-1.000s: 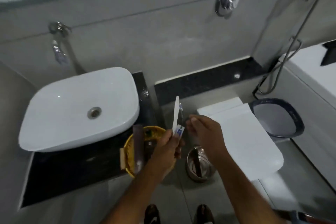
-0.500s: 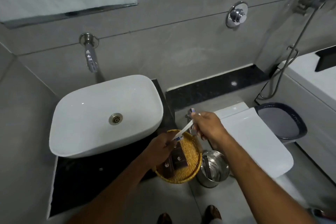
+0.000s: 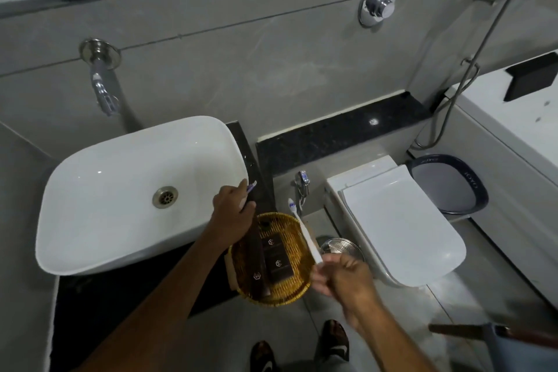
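Observation:
My right hand (image 3: 344, 279) pinches the handle end of a white toothbrush (image 3: 303, 229), whose blue-bristled head points up and away above the basket. My left hand (image 3: 232, 211) is curled round a small white and purple wrapper (image 3: 251, 186) at the right rim of the white sink (image 3: 120, 190). Between the two hands sits a round woven basket (image 3: 299, 290) on the black counter's right end, holding dark brown boxed toiletries (image 3: 277, 263).
A wall tap (image 3: 102, 93) hangs above the sink. A small steel bin (image 3: 341, 246) stands on the floor beside the basket. A closed white toilet (image 3: 398, 226) lies to the right, with a dark-rimmed basin (image 3: 450, 184) beyond it. My shoes (image 3: 302, 347) are below.
The hands have come apart: my right hand pulled the toothbrush out and down to the right, while my left hand moved left to the sink rim with the wrapper.

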Demonstrator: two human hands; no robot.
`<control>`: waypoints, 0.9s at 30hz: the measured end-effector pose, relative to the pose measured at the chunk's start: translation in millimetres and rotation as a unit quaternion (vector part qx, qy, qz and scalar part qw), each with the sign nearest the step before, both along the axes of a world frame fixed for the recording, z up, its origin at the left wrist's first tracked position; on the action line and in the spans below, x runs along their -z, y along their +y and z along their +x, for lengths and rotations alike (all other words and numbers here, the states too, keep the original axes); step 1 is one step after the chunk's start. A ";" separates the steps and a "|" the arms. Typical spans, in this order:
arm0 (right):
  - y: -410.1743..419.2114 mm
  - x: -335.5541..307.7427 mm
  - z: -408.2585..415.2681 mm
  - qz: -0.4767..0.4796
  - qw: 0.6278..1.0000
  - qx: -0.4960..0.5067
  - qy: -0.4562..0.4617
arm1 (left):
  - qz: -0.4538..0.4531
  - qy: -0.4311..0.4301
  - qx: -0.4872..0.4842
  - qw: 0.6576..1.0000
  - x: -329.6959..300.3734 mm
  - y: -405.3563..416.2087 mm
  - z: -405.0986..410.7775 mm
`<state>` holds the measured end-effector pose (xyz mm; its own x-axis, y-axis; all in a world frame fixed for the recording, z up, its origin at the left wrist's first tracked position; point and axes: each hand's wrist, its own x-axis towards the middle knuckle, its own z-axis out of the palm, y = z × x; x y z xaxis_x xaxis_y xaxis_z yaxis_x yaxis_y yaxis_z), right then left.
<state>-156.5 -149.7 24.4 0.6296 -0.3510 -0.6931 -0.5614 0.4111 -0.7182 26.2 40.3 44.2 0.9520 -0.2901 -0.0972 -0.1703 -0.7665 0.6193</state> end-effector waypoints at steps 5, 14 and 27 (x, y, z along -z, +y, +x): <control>45.4 41.2 5.7 -0.107 0.994 0.013 0.016 | -0.054 0.005 -0.036 0.998 14.2 5.1 -42.3; 76.6 57.3 38.2 -0.325 0.942 -0.043 0.076 | -0.132 0.053 -0.070 0.987 31.1 6.3 -84.1; 75.9 61.3 60.5 -0.394 0.895 -0.133 0.159 | -0.196 0.084 -0.060 0.975 37.4 11.4 -83.5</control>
